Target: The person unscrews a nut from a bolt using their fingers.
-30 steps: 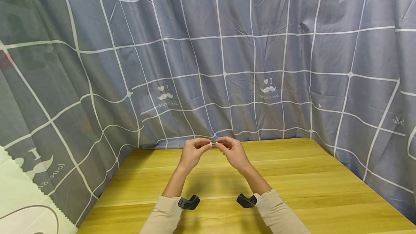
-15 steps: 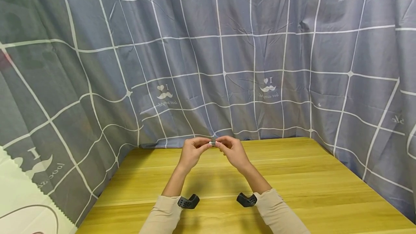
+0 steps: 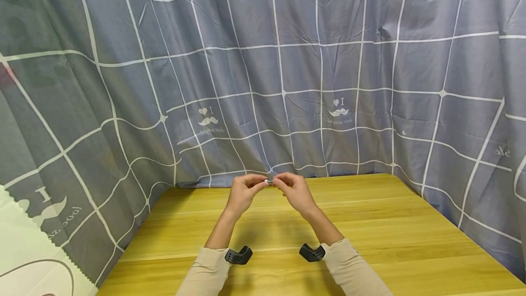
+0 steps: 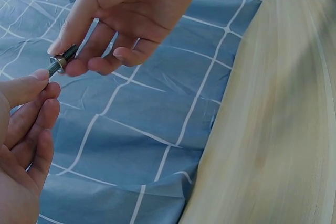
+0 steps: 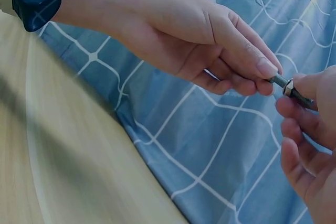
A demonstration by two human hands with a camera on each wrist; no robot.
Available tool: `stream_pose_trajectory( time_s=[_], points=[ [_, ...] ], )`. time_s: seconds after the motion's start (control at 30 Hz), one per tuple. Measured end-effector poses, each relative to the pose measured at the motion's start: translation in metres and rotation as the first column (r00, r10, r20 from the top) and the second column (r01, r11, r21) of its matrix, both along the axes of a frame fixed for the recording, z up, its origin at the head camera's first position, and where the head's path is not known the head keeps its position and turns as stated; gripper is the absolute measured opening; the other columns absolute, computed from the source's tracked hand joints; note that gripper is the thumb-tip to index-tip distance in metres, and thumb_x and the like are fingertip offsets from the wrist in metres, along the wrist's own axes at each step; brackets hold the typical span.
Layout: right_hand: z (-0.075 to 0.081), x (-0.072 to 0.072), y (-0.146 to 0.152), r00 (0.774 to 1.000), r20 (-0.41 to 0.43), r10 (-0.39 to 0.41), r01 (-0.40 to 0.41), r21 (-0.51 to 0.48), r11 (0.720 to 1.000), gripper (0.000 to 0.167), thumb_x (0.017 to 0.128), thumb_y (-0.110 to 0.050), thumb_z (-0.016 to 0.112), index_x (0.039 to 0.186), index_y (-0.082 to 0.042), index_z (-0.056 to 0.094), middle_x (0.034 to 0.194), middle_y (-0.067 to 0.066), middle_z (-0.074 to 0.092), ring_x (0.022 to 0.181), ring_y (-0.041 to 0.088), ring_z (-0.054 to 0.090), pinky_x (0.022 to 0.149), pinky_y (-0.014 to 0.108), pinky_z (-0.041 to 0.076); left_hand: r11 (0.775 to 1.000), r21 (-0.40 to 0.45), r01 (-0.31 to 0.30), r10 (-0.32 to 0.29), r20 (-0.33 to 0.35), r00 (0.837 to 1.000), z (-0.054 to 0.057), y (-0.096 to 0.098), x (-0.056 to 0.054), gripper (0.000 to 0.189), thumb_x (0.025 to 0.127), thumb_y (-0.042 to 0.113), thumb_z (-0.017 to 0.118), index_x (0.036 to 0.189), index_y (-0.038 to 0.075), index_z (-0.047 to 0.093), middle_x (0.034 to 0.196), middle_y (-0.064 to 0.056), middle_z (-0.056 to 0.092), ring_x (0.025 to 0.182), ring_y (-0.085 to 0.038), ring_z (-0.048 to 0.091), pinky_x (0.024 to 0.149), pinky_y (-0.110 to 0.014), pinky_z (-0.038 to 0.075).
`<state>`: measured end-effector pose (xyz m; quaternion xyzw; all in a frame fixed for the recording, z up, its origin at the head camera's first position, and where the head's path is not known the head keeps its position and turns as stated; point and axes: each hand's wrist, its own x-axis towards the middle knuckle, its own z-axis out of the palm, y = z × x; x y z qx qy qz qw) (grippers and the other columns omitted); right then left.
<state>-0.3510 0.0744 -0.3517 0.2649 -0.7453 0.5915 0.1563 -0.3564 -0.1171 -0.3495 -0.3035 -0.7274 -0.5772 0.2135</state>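
A small dark metal bolt with a threaded shank is held up over the far edge of the table, between both hands. My left hand pinches one end of it between thumb and fingertips, which hide that end. Partway along the shank sits a shiny nut. The thumb and forefinger of my right hand pinch at this nut, and the threaded shank sticks out past it. The other fingers of both hands are loosely curled.
The wooden table lies beneath the forearms. A grey-blue curtain with white grid lines surrounds its back and sides. Pale cloth with a scalloped edge shows at lower left. Dark wrist devices are on both wrists.
The right thumb has rolled slightly at the nut, and its nail shows less than half a second ago. The left hand and both forearms keep their places.
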Motion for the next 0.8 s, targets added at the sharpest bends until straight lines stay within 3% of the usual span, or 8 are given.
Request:
stream_pose_trajectory(
  time_s=[0.17, 0.33, 0.5, 0.6, 0.7, 0.8],
  points=[
    [0.0011, 0.0005, 0.0007, 1.0, -0.029, 0.006, -0.007, -0.012, 1.0, 0.015, 0.098, 0.004, 0.067, 0.112, 0.009, 0.071, 0.108, 0.025, 0.07, 0.096, 0.038, 0.065, 0.075, 0.028, 0.052, 1.0, -0.002, -0.007, 0.007, 0.008, 1.0, 0.0001, -0.0001, 0.0007, 0.012, 0.093, -0.007, 0.073, 0.103, -0.012, 0.075, 0.095, -0.021, 0.075, 0.081, -0.016, 0.068, 0.072, -0.023, 0.052],
    [0.0009, 0.0003, 0.0012, 1.0, 0.017, 0.012, -0.012, 0.011, 1.0, 0.024, 0.099, 0.0, 0.068, 0.122, 0.008, 0.068, 0.118, 0.023, 0.069, 0.102, 0.035, 0.065, 0.08, 0.033, 0.053, 1.0, -0.01, 0.001, -0.001, 0.008, 1.0, 0.0006, -0.0003, 0.0006, 0.013, 0.094, -0.007, 0.072, 0.104, -0.014, 0.074, 0.096, -0.022, 0.075, 0.083, -0.016, 0.07, 0.073, -0.023, 0.052],
    [-0.0017, -0.0037, 0.0012, 0.999, 0.024, 0.028, -0.028, -0.016, 0.999, 0.018, 0.104, -0.003, 0.063, 0.114, 0.009, 0.071, 0.105, 0.02, 0.072, 0.093, 0.029, 0.063, 0.073, 0.038, 0.052, 1.0, -0.011, -0.005, 0.005, 0.006, 1.0, 0.0006, 0.0, 0.0, 0.012, 0.093, -0.006, 0.073, 0.103, -0.012, 0.075, 0.095, -0.021, 0.075, 0.083, -0.016, 0.071, 0.073, -0.024, 0.053],
    [-0.0033, -0.0062, 0.0021, 0.999, -0.014, 0.042, -0.042, -0.039, 0.998, 0.015, 0.1, 0.003, 0.065, 0.113, 0.009, 0.071, 0.107, 0.023, 0.071, 0.094, 0.031, 0.064, 0.074, 0.035, 0.053, 1.0, -0.007, -0.009, 0.009, 0.005, 1.0, 0.0005, 0.0003, 0.0001, 0.012, 0.093, -0.005, 0.073, 0.103, -0.011, 0.076, 0.095, -0.021, 0.075, 0.082, -0.015, 0.07, 0.073, -0.024, 0.053],
    [-0.0039, -0.0068, 0.0033, 0.998, -0.009, 0.063, -0.063, -0.034, 0.997, 0.024, 0.098, 0.004, 0.068, 0.122, 0.007, 0.068, 0.117, 0.024, 0.068, 0.102, 0.038, 0.065, 0.078, 0.032, 0.053, 1.0, 0.0, -0.003, 0.003, 0.007, 1.0, -0.0002, 0.0003, -0.0001, 0.012, 0.093, -0.006, 0.073, 0.103, -0.011, 0.076, 0.095, -0.021, 0.075, 0.082, -0.018, 0.07, 0.072, -0.024, 0.052],
    [-0.004, -0.0056, 0.0026, 0.998, 0.028, 0.06, -0.06, -0.019, 0.998, 0.028, 0.101, -0.001, 0.067, 0.127, 0.006, 0.066, 0.119, 0.022, 0.069, 0.105, 0.037, 0.065, 0.081, 0.038, 0.055, 1.0, 0.0, -0.002, 0.002, 0.009, 1.0, -0.0011, 0.0001, -0.0002, 0.012, 0.093, -0.005, 0.073, 0.104, -0.012, 0.076, 0.095, -0.021, 0.075, 0.083, -0.019, 0.07, 0.073, -0.024, 0.053]
  ],
)
